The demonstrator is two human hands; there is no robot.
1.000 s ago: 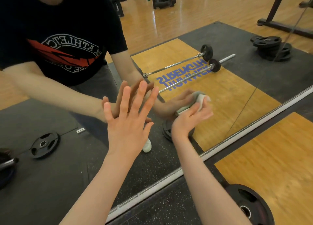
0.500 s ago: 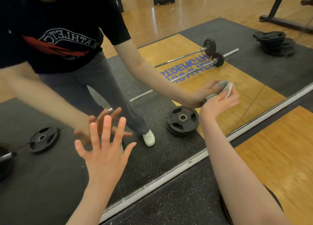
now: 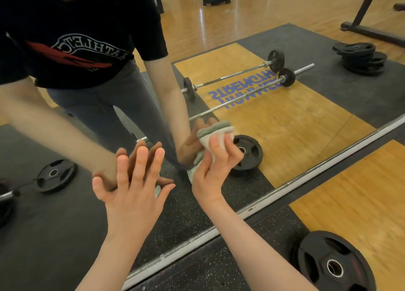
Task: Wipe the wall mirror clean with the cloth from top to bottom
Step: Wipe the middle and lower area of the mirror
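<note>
On mirror [image 3: 285, 119]: left hand [image 3: 131, 187] flat, fingers spread; right hand [image 3: 214, 165] grips cloth [image 3: 213, 133].

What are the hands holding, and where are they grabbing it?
The right hand holds the folded cloth, its fingers pinching the lower part. The left hand holds nothing; it presses flat on the mirror.
</note>
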